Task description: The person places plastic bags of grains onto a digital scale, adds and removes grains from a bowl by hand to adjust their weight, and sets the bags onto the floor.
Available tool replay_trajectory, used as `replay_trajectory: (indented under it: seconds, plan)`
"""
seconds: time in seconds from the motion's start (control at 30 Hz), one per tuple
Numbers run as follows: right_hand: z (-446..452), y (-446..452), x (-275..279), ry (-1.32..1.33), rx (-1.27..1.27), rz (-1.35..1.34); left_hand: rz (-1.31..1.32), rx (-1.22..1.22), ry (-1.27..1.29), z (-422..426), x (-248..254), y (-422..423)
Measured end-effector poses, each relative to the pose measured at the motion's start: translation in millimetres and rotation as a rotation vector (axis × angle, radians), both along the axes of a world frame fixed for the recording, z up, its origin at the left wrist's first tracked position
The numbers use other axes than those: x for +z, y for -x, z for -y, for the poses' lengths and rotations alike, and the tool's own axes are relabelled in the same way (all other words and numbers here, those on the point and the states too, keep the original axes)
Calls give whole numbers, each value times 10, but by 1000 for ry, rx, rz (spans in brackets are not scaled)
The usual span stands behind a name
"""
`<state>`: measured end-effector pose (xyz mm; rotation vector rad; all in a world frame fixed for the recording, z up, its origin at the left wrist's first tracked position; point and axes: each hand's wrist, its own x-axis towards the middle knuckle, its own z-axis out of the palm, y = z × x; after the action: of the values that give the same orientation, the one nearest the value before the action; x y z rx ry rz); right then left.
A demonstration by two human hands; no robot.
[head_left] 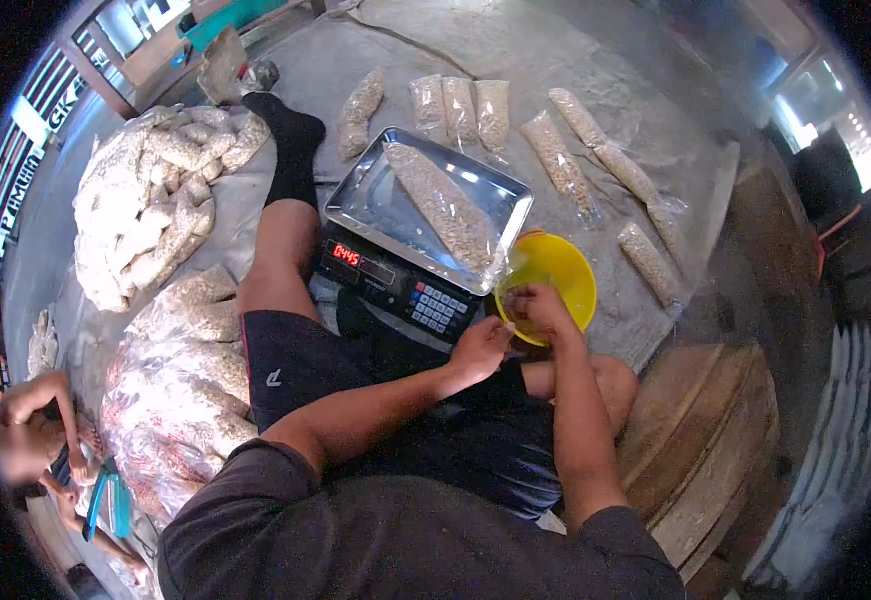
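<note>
The filled bag (443,207) lies beyond the left hand (483,352) and right hand (546,312), both grips unclear.

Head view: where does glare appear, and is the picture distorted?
Head view: white glare on the metal tray and in the bright opening at upper right; the bag pile at upper left looks washed out; strong fisheye curving, black corners; the red display is readable.

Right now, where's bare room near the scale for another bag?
Free: grey sheet beyond the row of three bags, and right of the slanting bags. Crowded: the tray, filled by a bag; the yellow bucket, with the right hand at it; left of the outstretched leg, heaped bags.
</note>
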<state>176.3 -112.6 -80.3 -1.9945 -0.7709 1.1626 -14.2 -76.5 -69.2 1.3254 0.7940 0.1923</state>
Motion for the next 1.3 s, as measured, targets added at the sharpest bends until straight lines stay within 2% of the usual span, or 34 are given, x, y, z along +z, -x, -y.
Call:
replay_trajectory:
  seconds: [0.07,0.13,0.23,0.3,0.33,0.4,0.5,0.8,0.9,1.0,1.1,1.17,1.27,1.3]
  plan:
    - [29,-54,25,-71,-175,-216,-61,-23,20,-12,137,50]
    - [97,-117,19,-225,-347,-437,4,41,-228,20,149,96]
    - [187,-57,246,-402,-459,-574,37,112,-637,-59,256,137]
    - [165,64,500,-435,-508,-605,87,157,-852,-212,454,131]
    - [157,121,570,-452,-532,-617,88,95,-915,-314,562,135]
    - [145,209,574,-484,-529,-641,152,138,-1141,-475,567,65]
    - [43,373,606,-468,-536,-635,136,201,-1207,-581,579,-30]
    - [-81,482,644,-473,-489,-632,121,194,-1073,-645,521,-39]
    - [-128,520,677,-427,-458,-557,180,234,-1101,-677,466,-67]
    - [-182,510,716,-371,-391,-521,121,164,-1054,-695,452,-68]
    - [-283,507,709,-365,-387,-495,200,235,-1047,-687,487,-50]
    - [-360,522,801,-375,-448,-490,180,250,-988,-692,516,-44]
    - [-425,505,908,-378,-354,-434,139,262,-866,-664,554,3]
    - [-426,509,890,-355,-322,-317,126,268,-824,-668,577,15]
